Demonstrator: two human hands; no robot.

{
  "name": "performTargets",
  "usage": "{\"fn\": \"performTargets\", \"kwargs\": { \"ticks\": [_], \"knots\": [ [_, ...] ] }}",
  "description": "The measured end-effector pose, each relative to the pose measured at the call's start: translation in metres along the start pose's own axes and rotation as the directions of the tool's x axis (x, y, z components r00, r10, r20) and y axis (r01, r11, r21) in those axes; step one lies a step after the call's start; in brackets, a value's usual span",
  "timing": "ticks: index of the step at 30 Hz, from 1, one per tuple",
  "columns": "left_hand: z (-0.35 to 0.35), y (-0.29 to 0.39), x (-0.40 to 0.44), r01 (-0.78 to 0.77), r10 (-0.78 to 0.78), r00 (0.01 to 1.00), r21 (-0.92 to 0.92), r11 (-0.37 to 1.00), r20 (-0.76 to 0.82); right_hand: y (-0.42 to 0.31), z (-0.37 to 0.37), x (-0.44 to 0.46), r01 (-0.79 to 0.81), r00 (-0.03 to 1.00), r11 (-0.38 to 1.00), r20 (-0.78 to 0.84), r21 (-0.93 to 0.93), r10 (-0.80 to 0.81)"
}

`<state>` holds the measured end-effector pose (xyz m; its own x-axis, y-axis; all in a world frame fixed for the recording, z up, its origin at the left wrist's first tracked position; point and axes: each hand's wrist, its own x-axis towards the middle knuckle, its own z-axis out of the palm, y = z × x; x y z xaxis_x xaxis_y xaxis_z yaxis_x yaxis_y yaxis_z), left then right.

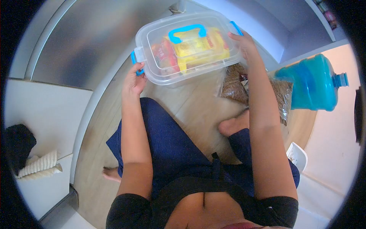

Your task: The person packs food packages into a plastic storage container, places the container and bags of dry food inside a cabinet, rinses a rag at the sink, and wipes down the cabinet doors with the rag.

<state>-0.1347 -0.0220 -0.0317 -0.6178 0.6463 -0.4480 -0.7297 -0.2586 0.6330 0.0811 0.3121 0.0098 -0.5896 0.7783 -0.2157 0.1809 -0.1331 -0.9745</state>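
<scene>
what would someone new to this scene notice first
The clear lidded box with bright blue clasps and handle, held up between the left hand and right hand, yellow and red packets showing through its lid. Next, the big turquoise water jug lying on its side at the right, beside bags of brown contents on the floor.

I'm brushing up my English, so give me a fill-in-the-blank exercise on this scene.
The right hand and the ____ hand hold the clear box.
The handle on its lid is ____.
Inside, the packaging beside the red packet is ____.
The big bottle is nearer the ____ hand.

Answers: left; blue; yellow; right.
</scene>
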Motion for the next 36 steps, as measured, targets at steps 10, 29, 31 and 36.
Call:
{"fn": "performTargets", "kwargs": {
  "ticks": [10, 29, 31, 36],
  "knots": [
    [0.051, -0.01, -0.012, -0.353, 0.486, 0.869, 0.567, 0.745, -0.098, 0.014, 0.003, 0.011, 0.041, 0.975, 0.96, -0.2, -0.278, -0.099],
    [0.056, -0.012, -0.008, -0.358, 0.634, 0.769, 0.877, 0.322, 0.081, -0.01, 0.023, -0.022, 0.002, 0.935, 0.58, -0.203, -0.815, -0.289],
    [0.059, -0.011, -0.01, -0.397, 0.616, 0.78, 0.846, 0.357, 0.106, -0.018, 0.022, -0.031, 0.005, 0.924, 0.564, -0.212, -0.826, -0.318],
    [0.052, -0.014, -0.024, -0.228, 0.499, 0.861, 0.804, 0.55, -0.097, 0.007, -0.027, 0.012, 0.268, 0.903, 0.722, -0.096, -0.637, -0.419]
  ]
}}
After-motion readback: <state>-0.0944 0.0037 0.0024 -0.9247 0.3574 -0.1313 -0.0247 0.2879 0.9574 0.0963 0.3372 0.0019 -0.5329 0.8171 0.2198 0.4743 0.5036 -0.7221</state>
